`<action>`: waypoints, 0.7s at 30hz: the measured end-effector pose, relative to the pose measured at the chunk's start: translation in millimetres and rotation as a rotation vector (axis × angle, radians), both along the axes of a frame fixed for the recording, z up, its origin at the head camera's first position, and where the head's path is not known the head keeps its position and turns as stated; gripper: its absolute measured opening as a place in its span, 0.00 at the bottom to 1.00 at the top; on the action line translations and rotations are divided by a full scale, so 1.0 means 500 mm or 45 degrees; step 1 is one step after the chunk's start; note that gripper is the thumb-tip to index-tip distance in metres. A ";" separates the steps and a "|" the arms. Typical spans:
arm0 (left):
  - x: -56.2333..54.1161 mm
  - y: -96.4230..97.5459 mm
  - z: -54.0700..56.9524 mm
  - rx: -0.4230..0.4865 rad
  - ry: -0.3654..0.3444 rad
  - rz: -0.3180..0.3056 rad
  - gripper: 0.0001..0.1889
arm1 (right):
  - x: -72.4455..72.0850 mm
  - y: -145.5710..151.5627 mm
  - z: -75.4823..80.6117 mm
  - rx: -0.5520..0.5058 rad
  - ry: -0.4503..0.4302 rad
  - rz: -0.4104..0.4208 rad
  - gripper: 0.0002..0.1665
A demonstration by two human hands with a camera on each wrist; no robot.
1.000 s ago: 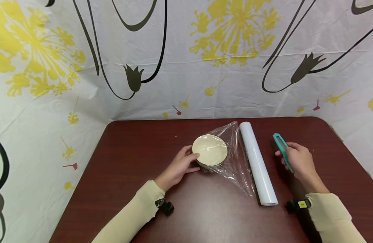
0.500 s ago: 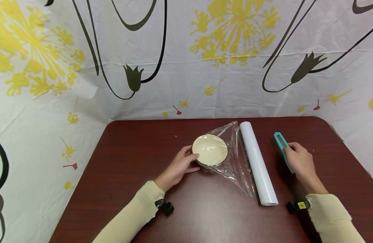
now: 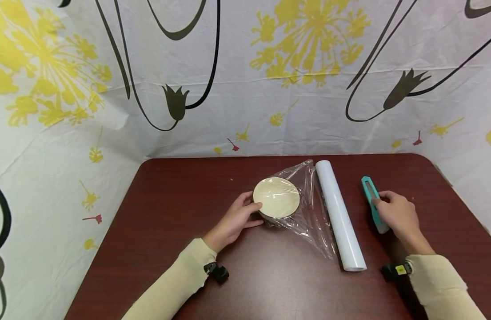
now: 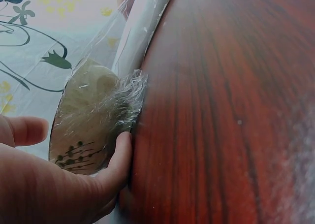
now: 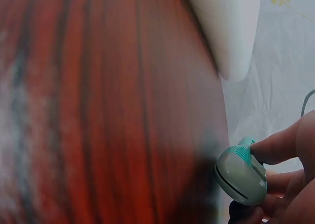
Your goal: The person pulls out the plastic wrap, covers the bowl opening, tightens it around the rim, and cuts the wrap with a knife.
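My left hand [image 3: 235,218] holds a round cream bowl [image 3: 276,197] at its near-left side, thumb at the rim. Clear plastic wrap [image 3: 315,222] covers the bowl's top and spreads right toward a white roll [image 3: 341,218]. In the left wrist view, crumpled film clings to the bowl [image 4: 83,120], whose side carries a dark sprig pattern. Right of the roll, my right hand [image 3: 399,218] grips a teal-and-grey utility knife [image 3: 371,195] between thumb and fingers. The right wrist view shows the rounded grey end of the knife [image 5: 241,177], with a dark slit; no blade is visible.
Everything is on or above a dark red-brown wooden table [image 3: 181,191]. A white curtain [image 3: 237,80] with yellow and dark flower prints hangs behind the far edge and along the left side. Black cameras are strapped to both wrists.
My right hand has turned the utility knife and shifted slightly right, so more of the knife's near end shows. My left hand, the bowl and the roll stay in place.
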State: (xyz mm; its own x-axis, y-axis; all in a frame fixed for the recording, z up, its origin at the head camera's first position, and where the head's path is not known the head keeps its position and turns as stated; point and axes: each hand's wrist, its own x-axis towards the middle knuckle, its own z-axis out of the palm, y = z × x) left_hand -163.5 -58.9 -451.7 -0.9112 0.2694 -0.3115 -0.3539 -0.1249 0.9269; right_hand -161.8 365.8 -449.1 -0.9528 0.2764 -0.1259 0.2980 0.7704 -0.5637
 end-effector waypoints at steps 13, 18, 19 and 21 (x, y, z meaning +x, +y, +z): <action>0.002 0.001 0.002 0.003 0.002 0.000 0.37 | -0.004 0.016 -0.001 0.053 -0.017 0.089 0.34; 0.002 0.000 0.002 0.003 0.002 0.006 0.36 | -0.007 0.018 0.001 0.078 -0.005 0.105 0.32; 0.002 0.000 0.003 0.003 0.002 0.006 0.36 | -0.007 0.019 0.002 0.081 -0.004 0.108 0.32; 0.001 0.000 0.003 0.002 0.002 0.005 0.36 | -0.008 0.021 0.003 0.086 0.000 0.112 0.32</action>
